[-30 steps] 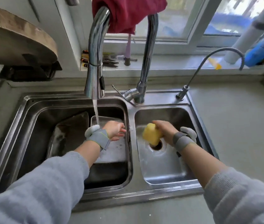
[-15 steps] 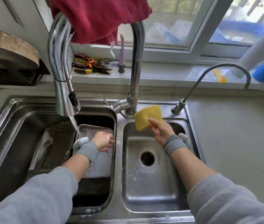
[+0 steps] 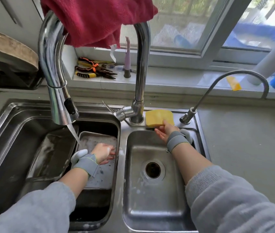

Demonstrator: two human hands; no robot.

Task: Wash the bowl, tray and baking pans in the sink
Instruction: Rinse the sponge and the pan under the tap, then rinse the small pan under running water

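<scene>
In the left basin (image 3: 4, 132) a light metal baking tray (image 3: 101, 175) leans, wet and soapy, with a darker baking pan (image 3: 49, 157) beside it on the left. My left hand (image 3: 104, 153) rests flat on the tray with straight fingers, just right of the water stream (image 3: 73, 133) from the pull-down spout (image 3: 61, 106). My right hand (image 3: 164, 132) pinches the front edge of a yellow sponge (image 3: 158, 117), which lies on the sink ledge behind the right basin (image 3: 153, 207), next to the faucet base. No bowl is visible.
A red towel (image 3: 96, 19) hangs over the tall faucet (image 3: 141, 64). A thin second tap (image 3: 234, 78) rises at the right. Pliers (image 3: 91, 69) and a small brush lie on the windowsill. A round wooden board (image 3: 5, 47) stands at the left; grey counter lies to the right.
My right hand lifted the sponge from the right basin's drain up to the ledge beside the faucet base. My left hand stayed on the tray under the running water.
</scene>
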